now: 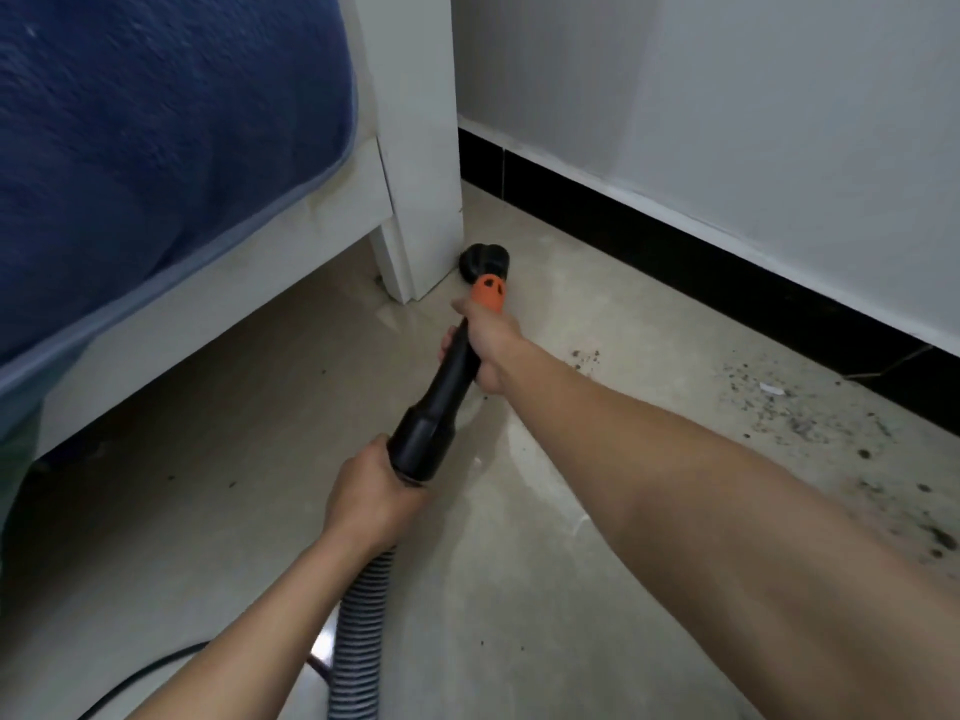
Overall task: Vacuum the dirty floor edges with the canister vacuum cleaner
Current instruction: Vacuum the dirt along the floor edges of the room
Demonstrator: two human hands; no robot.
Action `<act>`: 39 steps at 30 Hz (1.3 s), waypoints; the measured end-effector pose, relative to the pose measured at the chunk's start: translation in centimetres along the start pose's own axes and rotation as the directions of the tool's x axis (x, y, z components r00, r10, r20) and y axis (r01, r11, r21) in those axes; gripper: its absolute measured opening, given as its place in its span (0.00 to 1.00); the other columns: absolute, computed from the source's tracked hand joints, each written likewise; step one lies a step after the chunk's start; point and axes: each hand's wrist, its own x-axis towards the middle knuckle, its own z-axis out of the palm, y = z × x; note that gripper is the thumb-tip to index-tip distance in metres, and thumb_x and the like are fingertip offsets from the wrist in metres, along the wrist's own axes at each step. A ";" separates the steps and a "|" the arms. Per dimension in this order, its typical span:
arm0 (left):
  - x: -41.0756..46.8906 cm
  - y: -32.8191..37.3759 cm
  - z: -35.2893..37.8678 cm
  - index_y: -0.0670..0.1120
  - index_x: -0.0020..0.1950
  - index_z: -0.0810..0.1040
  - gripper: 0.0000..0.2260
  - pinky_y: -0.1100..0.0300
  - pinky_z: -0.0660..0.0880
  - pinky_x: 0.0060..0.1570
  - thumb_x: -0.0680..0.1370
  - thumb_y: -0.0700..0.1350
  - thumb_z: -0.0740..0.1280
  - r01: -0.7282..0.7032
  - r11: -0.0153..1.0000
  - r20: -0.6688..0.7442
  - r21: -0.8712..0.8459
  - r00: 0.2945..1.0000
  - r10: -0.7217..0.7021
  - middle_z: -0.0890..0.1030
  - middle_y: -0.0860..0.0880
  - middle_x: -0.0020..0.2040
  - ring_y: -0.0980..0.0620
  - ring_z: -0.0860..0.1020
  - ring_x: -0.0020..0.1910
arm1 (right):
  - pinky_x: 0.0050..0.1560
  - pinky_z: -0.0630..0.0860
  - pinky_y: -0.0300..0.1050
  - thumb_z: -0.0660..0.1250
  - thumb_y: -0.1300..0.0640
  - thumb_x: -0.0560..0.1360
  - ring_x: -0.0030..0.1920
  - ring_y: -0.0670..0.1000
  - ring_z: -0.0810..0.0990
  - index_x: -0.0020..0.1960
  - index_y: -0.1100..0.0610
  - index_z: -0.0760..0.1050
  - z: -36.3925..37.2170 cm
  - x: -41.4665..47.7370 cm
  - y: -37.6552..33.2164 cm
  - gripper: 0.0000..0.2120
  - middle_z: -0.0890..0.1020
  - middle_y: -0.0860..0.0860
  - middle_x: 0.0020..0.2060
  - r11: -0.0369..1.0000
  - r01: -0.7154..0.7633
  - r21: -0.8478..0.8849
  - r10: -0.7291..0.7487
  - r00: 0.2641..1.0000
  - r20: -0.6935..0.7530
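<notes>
A black vacuum wand (441,402) with an orange collar (489,292) ends in a round black brush nozzle (485,260). The nozzle sits on the beige floor (519,589) right beside the white bed leg (421,241), close to the black skirting (675,262). My right hand (488,345) grips the wand just below the orange collar. My left hand (369,501) grips the wand's thick lower end where the grey ribbed hose (363,631) joins. Dark dirt specks (810,413) lie along the skirting at the right.
A bed with a blue cover (156,148) and white frame (208,314) fills the left, with a dark gap beneath. A white wall (727,96) rises above the skirting. A black cable (150,672) curves over the floor at the bottom left.
</notes>
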 end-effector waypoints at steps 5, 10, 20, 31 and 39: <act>-4.0 -5.2 -3.1 0.48 0.44 0.79 0.16 0.54 0.75 0.38 0.59 0.51 0.69 0.007 0.998 0.070 -0.056 0.998 -0.003 0.82 0.50 0.38 0.49 0.80 0.39 | 0.33 0.77 0.41 0.69 0.61 0.73 0.28 0.51 0.78 0.44 0.59 0.74 -0.1 -4.9 6.1 0.04 0.78 0.53 0.29 0.987 -0.110 0.117 0.104 0.993 0.057; -5.7 -8.7 -5.9 0.51 0.46 0.82 0.16 0.56 0.77 0.43 0.58 0.44 0.71 -0.028 0.998 0.230 0.062 0.973 0.013 0.85 0.53 0.40 0.55 0.82 0.42 | 0.38 0.73 0.42 0.68 0.63 0.70 0.32 0.50 0.80 0.36 0.57 0.76 -2.0 -11.3 12.0 0.05 0.81 0.53 0.30 0.953 -0.119 0.278 0.127 0.992 -0.011; -7.1 -10.2 -6.9 0.52 0.40 0.82 0.14 0.58 0.75 0.36 0.55 0.45 0.68 -0.070 0.978 0.328 0.199 0.945 0.001 0.83 0.53 0.36 0.56 0.81 0.36 | 0.38 0.77 0.44 0.67 0.65 0.71 0.32 0.51 0.80 0.42 0.59 0.75 -3.8 -13.3 15.3 0.02 0.80 0.54 0.31 0.855 -0.278 0.439 0.286 0.957 0.049; -5.6 -2.0 -1.2 0.50 0.41 0.78 0.11 0.59 0.72 0.35 0.60 0.48 0.69 -0.075 0.982 0.231 0.175 0.972 0.033 0.82 0.50 0.38 0.49 0.80 0.39 | 0.43 0.81 0.49 0.68 0.61 0.72 0.30 0.54 0.80 0.45 0.60 0.73 -8.0 -8.5 6.7 0.05 0.79 0.55 0.32 0.956 -0.091 0.280 0.120 0.989 -0.090; -8.7 -2.6 -0.8 0.52 0.37 0.74 0.12 0.71 0.66 0.27 0.65 0.39 0.74 -0.085 0.991 0.321 0.101 0.946 0.048 0.78 0.54 0.35 0.60 0.75 0.33 | 0.36 0.79 0.45 0.69 0.59 0.73 0.28 0.53 0.81 0.49 0.59 0.74 -7.7 -9.6 7.8 0.07 0.80 0.54 0.30 0.979 -0.045 0.197 0.075 0.986 -0.147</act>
